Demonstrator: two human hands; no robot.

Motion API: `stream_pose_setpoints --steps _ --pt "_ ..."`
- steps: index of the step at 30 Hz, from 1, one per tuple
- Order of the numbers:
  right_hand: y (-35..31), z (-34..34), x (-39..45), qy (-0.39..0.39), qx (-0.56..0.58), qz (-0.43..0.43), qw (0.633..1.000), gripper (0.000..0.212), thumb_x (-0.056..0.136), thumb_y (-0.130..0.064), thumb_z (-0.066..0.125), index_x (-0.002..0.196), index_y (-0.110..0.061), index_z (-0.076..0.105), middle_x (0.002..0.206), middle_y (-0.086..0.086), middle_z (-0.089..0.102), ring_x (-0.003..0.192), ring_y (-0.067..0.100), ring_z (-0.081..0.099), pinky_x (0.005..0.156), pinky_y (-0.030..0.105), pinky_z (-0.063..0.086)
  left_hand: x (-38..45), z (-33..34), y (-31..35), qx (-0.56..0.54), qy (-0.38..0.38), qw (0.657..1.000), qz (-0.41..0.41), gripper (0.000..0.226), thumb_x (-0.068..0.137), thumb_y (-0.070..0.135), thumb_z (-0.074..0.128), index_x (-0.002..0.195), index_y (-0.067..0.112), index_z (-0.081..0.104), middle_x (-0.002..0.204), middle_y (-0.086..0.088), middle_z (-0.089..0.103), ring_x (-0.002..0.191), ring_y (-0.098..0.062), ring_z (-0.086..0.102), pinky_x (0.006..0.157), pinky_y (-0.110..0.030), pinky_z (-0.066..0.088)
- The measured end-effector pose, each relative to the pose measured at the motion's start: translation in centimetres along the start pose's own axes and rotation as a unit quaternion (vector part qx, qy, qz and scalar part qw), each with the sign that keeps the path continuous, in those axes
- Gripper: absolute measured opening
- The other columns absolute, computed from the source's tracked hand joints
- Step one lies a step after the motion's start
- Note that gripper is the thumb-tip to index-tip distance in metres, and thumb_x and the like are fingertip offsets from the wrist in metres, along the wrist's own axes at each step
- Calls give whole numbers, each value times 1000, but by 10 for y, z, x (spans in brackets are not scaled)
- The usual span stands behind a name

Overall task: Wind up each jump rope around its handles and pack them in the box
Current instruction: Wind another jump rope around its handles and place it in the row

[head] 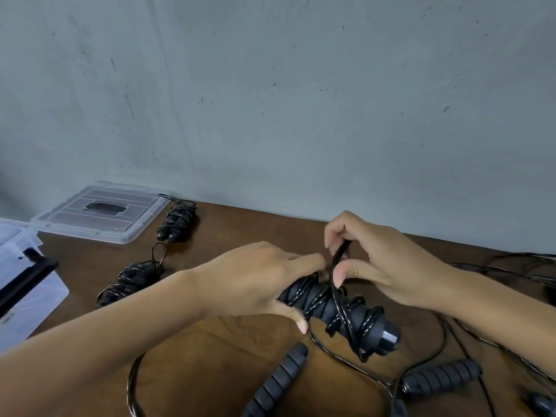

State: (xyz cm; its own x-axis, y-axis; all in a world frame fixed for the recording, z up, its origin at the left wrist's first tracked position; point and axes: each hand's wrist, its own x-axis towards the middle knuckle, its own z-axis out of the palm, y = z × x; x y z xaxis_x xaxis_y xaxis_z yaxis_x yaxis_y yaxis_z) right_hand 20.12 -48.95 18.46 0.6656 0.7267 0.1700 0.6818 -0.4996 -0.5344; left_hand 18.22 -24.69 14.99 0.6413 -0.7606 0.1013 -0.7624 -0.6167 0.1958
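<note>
The left hand (255, 278) grips the wound handles (337, 311) from above while the right hand (382, 266) pinches a rope loop (338, 260).

Brown wooden table (240, 350); scuffed grey-blue wall (270, 100) behind it.

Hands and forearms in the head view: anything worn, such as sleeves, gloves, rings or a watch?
Nothing worn shows. The left hand and right hand are bare, with no gloves or visible rings. Both forearms are uncovered as far as the frame edges, with no sleeve cuff, watch or band on either wrist. The visible thumbnails are unpainted and slightly long.
</note>
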Motion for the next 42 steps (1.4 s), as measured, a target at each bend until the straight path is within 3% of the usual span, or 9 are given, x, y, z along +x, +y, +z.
stream_pose_setpoints --steps 5,10,14,16,21,27,33,39,42 --pt "5 24 1 25 273 36 961 31 87 -40 65 114 -30 54 109 -9 67 101 14 68 89 25 54 -5 0 8 -111 64 990 -58 91 84 60 80 148 35 20 88 -7 69 67 -24 62 74 -37 51" --pt "10 41 7 -16 319 109 941 31 92 -33 67 121 -22 59 120 -5 69 113 14 67 98 30 53 -10 11 13 -119 56 991 -28 80 88 54 78 154 47 33 106 9 70 80 -8 63 75 -26 52" --pt "20 53 -4 -24 317 172 932 15 87 -47 70 97 -37 66 79 -16 71 78 -12 65 75 10 51 -13 15 18 -254 98 960 -69 76 85 38 85 150 43 45 124 18 69 105 -3 68 91 -28 55" --pt "19 60 -12 -21 272 177 946 18 94 -40 64 78 -33 63 57 -19 62 59 -5 58 62 6 43 -14 16 17 -327 135 931 -87 72 85 26 87 147 36 50 126 17 70 112 -6 69 95 -28 56" --pt "27 75 -29 35 331 124 935 26 104 -26 50 95 -35 73 72 -6 64 58 13 39 59 26 34 -16 29 10 -407 207 874 -165 58 85 21 84 135 26 56 106 20 73 87 4 69 75 -11 51" --pt "28 78 -40 114 169 167 965 12 101 -31 59 103 -35 70 82 -11 72 85 0 66 80 15 46 -14 49 5 -501 249 790 -249 35 90 24 82 118 28 63 86 -16 70 67 -20 57 46 -22 38" --pt "19 74 -48 111 -21 195 974 23 102 -34 56 121 -43 64 103 -30 64 108 -17 53 82 1 42 -10 65 -1 -550 272 724 -315 26 95 30 75 115 18 62 82 -22 72 62 -32 41 43 -25 29" --pt "2 52 -41 82 -155 134 975 37 104 -13 54 135 -33 61 114 -21 62 96 -12 54 66 6 42 -4 75 0 -529 219 738 -358 32 94 36 77 116 20 61 79 -15 74 59 -28 46 41 -25 33" --pt "-1 45 -34 53 -219 80 971 55 80 12 71 123 -22 70 104 -10 68 91 6 68 64 12 44 1 71 4 -519 157 758 -364 36 92 39 79 118 23 61 79 -14 74 55 -23 53 41 -24 35"
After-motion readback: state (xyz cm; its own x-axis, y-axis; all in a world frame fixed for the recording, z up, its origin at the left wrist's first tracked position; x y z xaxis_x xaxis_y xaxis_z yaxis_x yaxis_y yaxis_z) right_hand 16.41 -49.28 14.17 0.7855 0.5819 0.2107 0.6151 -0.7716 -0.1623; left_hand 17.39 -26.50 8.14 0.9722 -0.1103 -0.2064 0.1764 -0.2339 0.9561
